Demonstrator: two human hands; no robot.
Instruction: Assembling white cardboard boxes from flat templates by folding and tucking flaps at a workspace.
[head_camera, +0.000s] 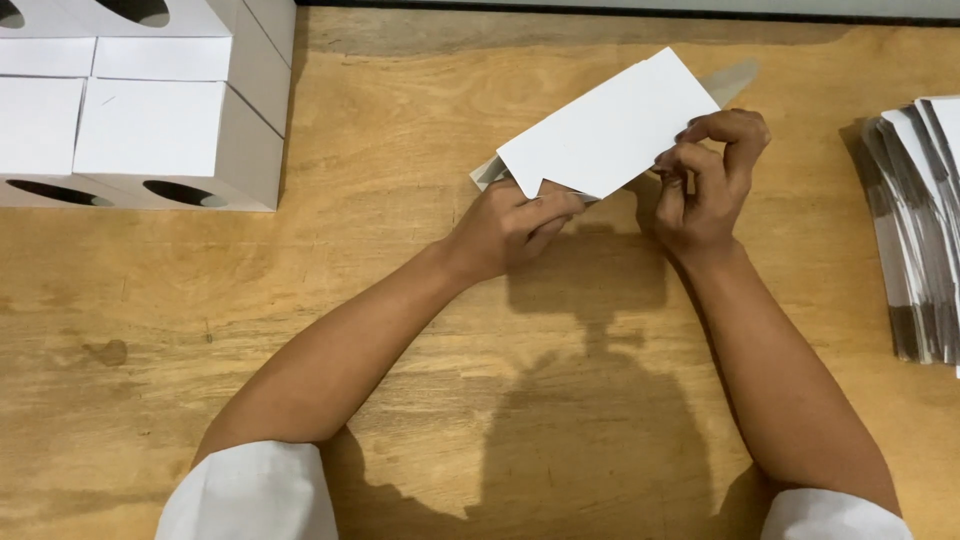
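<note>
White card, folded flat, is sitting tilted above the wooden table (400, 330) near the middle of the view, its long edge running from 7 o'clock up to 1 o'clock. This carton blank (610, 125) is being held at both lower corners. The left hand (515, 225) is pinching the notched lower edge between thumb and curled fingers, closed tight on it. The right hand (705, 180) is gripping the blank's 4 o'clock edge, fingertips (700, 130) bent over the top face, thumb hidden behind.

The blank is looking light and thin, stiff enough to be holding its plane but likely to be creasing if squeezed mid-panel; taking it by the edges near the fold lines, as now, seems the safer hold. Its smooth face may be slipping under dry fingers.

One blank is in hand. At 3 o'clock a fanned stack (920, 230) of flat blanks is lying; too many to count. At 10 o'clock made-up white boxes (150, 125) with oval cut-outs are standing packed together: at least four are showing, more running off frame
</note>
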